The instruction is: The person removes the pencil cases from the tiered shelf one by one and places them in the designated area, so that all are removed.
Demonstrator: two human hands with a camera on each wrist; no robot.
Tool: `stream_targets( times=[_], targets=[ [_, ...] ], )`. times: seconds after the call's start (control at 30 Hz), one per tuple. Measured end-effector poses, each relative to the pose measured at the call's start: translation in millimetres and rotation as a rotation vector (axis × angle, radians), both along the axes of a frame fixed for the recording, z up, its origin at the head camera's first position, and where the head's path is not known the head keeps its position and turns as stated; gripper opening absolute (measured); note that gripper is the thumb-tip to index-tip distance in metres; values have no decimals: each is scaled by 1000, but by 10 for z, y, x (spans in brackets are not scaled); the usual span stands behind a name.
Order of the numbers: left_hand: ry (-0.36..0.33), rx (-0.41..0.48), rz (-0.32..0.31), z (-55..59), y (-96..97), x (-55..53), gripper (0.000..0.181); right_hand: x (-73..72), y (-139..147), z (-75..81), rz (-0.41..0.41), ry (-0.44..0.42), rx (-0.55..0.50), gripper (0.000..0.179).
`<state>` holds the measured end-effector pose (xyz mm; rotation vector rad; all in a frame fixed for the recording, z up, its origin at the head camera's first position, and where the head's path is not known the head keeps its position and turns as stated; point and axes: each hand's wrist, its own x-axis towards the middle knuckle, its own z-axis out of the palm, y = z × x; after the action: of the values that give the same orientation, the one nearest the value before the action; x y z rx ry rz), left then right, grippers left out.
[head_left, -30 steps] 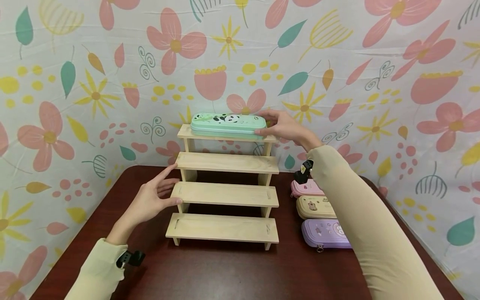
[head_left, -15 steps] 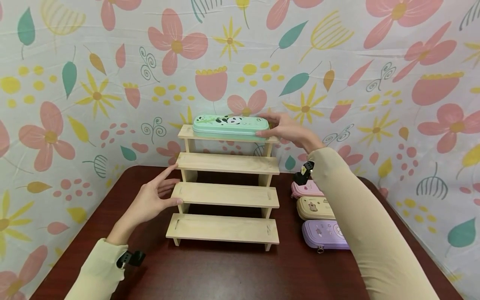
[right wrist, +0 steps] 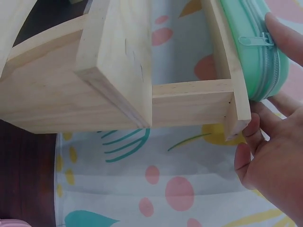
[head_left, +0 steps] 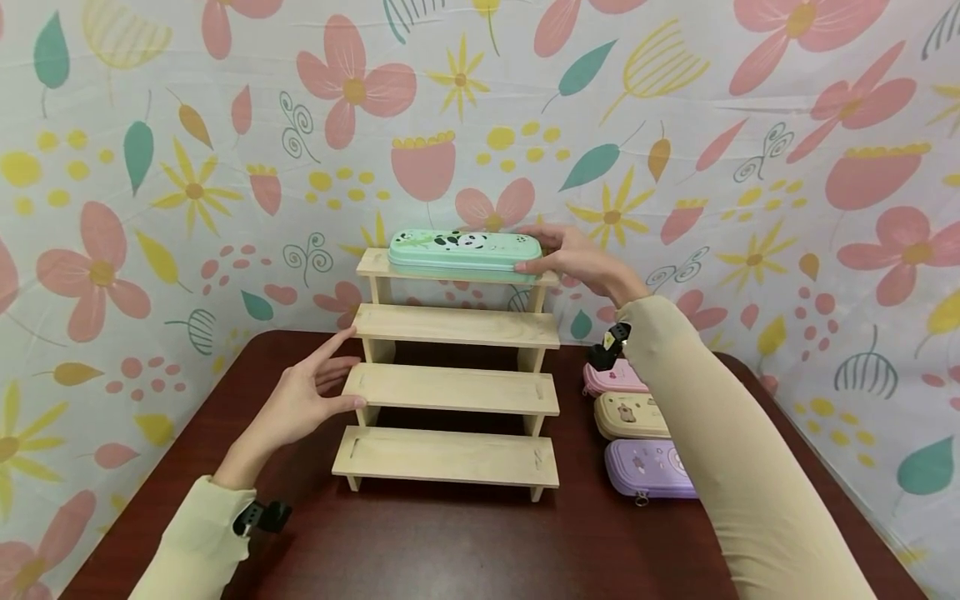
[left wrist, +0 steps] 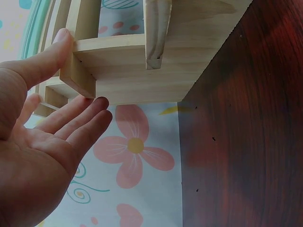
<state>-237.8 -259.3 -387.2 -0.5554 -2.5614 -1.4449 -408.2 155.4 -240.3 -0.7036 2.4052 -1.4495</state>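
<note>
A mint-green zip pencil case with panda pictures lies lengthwise on the top step of a wooden four-step stand. My right hand holds the case by its right end, thumb on the near side and fingers behind. In the right wrist view the zipper pull shows at that end, near the thumb. At the stand's left side, my left hand rests with fingers extended, the thumb touching the end of the second step from the bottom. The left wrist view shows the thumb against a board end.
To the right of the stand lie a pink pencil case, a beige one and a purple one, partly covered by the right sleeve. The dark red table meets a flower-printed cloth behind and at the sides.
The mint-green pencil case has shifted slightly to the right along the top step, with my right hand on it. My left hand stays in the same place.
</note>
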Motion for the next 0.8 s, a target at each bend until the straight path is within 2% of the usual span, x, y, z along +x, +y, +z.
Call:
stream_targets(
  times=[0.2, 0.8],
  targets=[
    [-1, -16, 3, -3, 3, 17, 103, 1, -10, -38, 28, -13, -33, 68],
    [3, -14, 5, 32, 8, 5, 103, 64, 24, -95, -52, 17, -83, 69]
  ],
)
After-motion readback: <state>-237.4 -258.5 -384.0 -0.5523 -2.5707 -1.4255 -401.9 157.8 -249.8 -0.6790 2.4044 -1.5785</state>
